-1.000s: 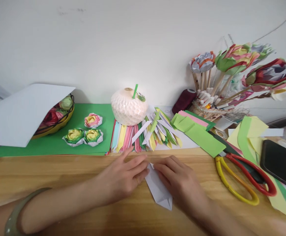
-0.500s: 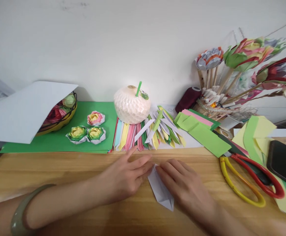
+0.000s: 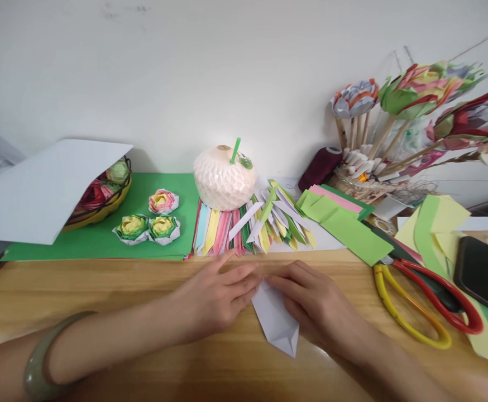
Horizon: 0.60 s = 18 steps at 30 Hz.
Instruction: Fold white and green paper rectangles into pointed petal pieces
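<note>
A folded white paper (image 3: 276, 322) lies on the wooden table between my two hands, with small creased flaps at its near end. My left hand (image 3: 221, 293) rests to its left, fingers stretched out and partly apart, fingertips at the paper's far left edge. From the right, my right hand (image 3: 313, 296) has its fingers bent and together on the far corner of the paper. They cover part of its right side, and its thumb is partly hidden. A greenish bangle (image 3: 38, 363) sits on my left forearm.
Behind my hands lie folded paper strips (image 3: 219, 229) under a white textured container (image 3: 224, 177). Paper flowers (image 3: 163, 227) sit on green sheets to the left. On the right are green paper rectangles (image 3: 355, 234), scissors (image 3: 436, 285) and a phone (image 3: 484, 276).
My right hand has lifted and shifted slightly, its fingers more arched, so more of the white paper shows. My left hand stays almost in place.
</note>
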Tool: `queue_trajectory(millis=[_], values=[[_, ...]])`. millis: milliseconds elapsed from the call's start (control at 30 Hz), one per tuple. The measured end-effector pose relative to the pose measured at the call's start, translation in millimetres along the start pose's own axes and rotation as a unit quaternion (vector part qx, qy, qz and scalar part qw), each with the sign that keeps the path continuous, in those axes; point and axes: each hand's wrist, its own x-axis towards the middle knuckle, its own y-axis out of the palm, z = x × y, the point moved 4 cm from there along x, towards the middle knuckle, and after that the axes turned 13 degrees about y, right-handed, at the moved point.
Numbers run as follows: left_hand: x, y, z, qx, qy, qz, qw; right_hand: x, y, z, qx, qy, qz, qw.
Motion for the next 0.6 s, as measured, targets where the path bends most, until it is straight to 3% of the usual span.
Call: queue_trajectory(millis=[133,300,433,533,600], values=[[-1,1.6,-1,0.001,-0.005,0.014,1.000,1,1,-2,-0.034,0.005,0.043,0.998],[0,0.1,-1,0.005,-0.009,0.019,1.000,1,-9,-4,-0.059,-0.041,0.078,0.994],[1,-3.3,0,0.012,-0.010,0.004,1.000,-3,-23,-14,-0.036,-0.049,0.028,0.998],[-1,-7.4,1,0.047,-0.021,-0.042,0.998,-5,-32,-20,-0.038,-0.003,-0.017,0.999],[-3,-9.0,2,0.074,-0.031,-0.069,0.994,-5,-34,-21,-0.034,0.027,-0.009,0.999]])
